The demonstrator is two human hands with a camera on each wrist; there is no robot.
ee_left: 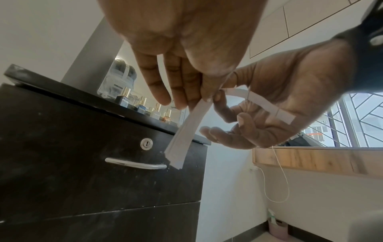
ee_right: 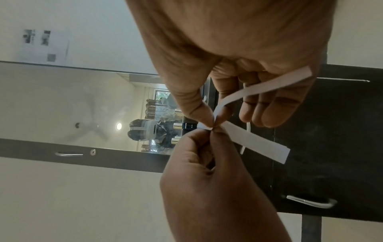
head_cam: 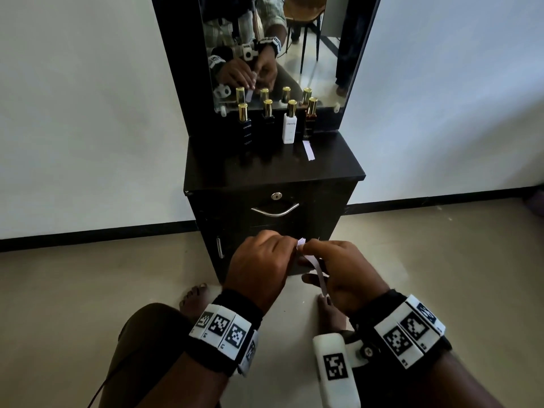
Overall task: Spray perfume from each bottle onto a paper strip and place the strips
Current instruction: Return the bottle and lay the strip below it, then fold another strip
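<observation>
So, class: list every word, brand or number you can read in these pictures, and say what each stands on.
"clensta" on the white bottle.
"clensta" on the leftmost dark bottle; the smaller print beneath is too small to read.
Labels on the other two bottles: too dark to read.
Square coded markers on the wrist bands: patterns, with tiny unreadable characters.
Papers on the wall: blurred.
</observation>
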